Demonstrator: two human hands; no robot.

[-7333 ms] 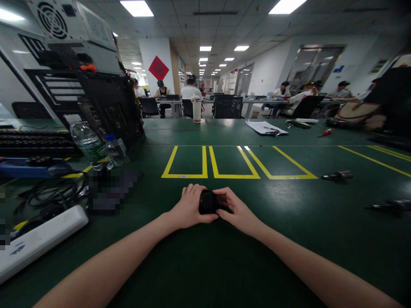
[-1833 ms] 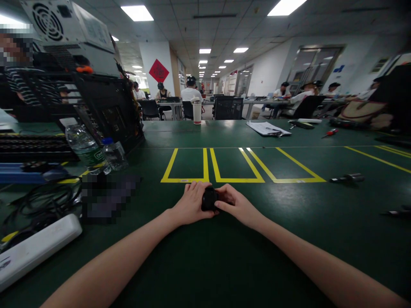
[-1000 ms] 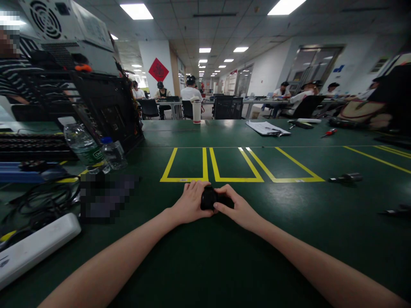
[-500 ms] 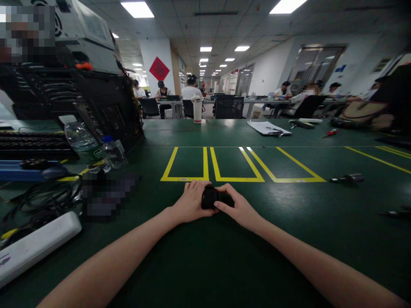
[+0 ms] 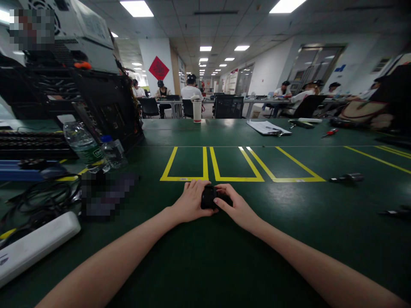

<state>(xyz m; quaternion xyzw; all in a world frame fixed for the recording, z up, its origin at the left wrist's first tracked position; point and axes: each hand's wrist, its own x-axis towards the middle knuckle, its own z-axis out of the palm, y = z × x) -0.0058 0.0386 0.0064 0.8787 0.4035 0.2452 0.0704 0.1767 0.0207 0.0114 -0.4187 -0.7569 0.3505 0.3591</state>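
Observation:
A small black rounded object (image 5: 208,197) is between my hands, just in front of the yellow tape outlines; its kind is too dark to make out. My left hand (image 5: 192,200) is closed around its left side, fingers over the far edge and thumb along the near edge. From the right, my right hand (image 5: 238,207) pinches it with thumb and fingertips. Part of the black object's right side lies in shadow under my right palm, and the fingers hide its far side. Both forearms reach in low over the green table (image 5: 205,265).
Leftward are a white power strip (image 5: 38,248), black cables (image 5: 35,201), two plastic bottles (image 5: 85,147) and an open computer case (image 5: 105,102). A cup (image 5: 197,110) and clipboard (image 5: 269,128) stand farther back. Black-and-metal tools (image 5: 348,178) lie right. Several people sit beyond.
Both hands stay in nearly the same place. The black object seems turned slightly between them, its near face looking a little different. The rest of the table is unchanged.

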